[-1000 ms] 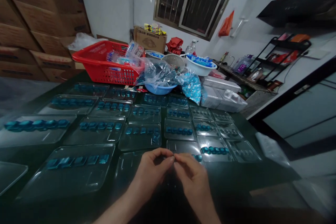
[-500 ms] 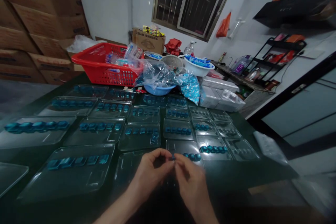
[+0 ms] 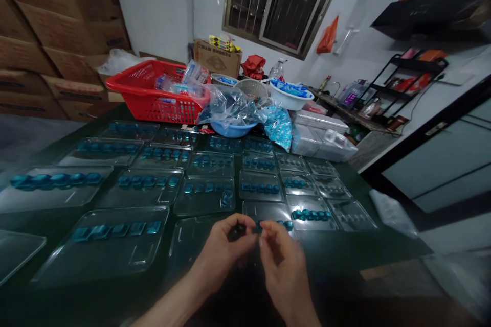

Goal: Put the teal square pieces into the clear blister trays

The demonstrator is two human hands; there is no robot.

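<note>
My left hand [image 3: 224,249] and my right hand [image 3: 282,260] meet fingertip to fingertip low in the middle, both curled in a pinch. Between the fingertips shows a small blue piece [image 3: 258,227]. They hover over a clear plastic tray [image 3: 268,212] that carries a short row of blue pieces [image 3: 284,224]. Many more clear trays lie in rows on the dark table [image 3: 345,250], most with a line of blue pieces, such as the tray at the lower left [image 3: 103,242] and the tray to the right [image 3: 311,213].
A red basket [image 3: 153,92] with packets stands at the table's far side, beside a blue bowl under a plastic bag [image 3: 232,112], a white bowl [image 3: 291,96] and white boxes [image 3: 324,135]. Cardboard cartons [image 3: 49,36] are stacked left. A black rack [image 3: 414,82] stands right.
My hands stay pinched together in nearly the same spot. The blue piece between the fingertips has come more into view, and the right hand has drawn slightly nearer.
</note>
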